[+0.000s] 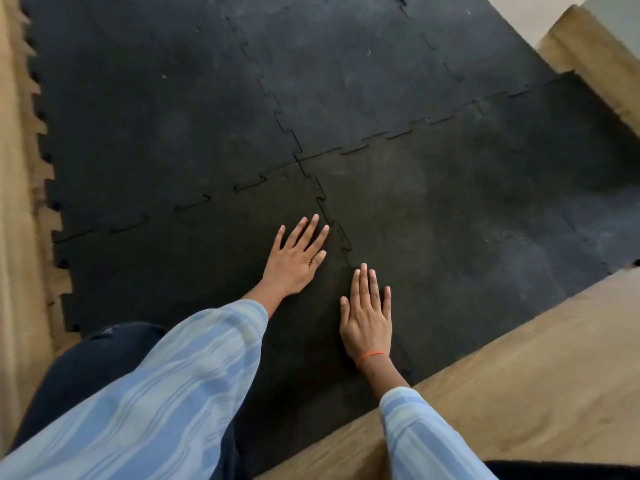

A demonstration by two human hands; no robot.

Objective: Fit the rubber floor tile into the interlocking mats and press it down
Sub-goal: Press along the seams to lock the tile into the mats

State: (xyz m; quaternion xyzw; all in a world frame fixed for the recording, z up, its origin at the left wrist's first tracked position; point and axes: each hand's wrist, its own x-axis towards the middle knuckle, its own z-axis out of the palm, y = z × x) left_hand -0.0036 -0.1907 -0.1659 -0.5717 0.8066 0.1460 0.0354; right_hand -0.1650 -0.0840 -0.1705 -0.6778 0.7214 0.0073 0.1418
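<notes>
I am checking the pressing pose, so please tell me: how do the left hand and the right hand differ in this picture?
The left hand lies farther from the person, angled toward the zigzag seam; the right hand lies nearer and points almost straight ahead. The right wrist carries an orange band; the left wrist is bare. The left fingers are slightly spread, the right fingers closer together. Both lie flat, palm down, on the black rubber mats, holding nothing.

Four black interlocking mats [166,126] meet at one corner near the middle of the frame; a fifth piece shows at the top right, past another toothed seam. Two hands [296,259] lie flat on the rubber, lower centre. Two striped blue sleeves [180,393] show below them, and one orange wristband [370,357] circles the right wrist.
</notes>
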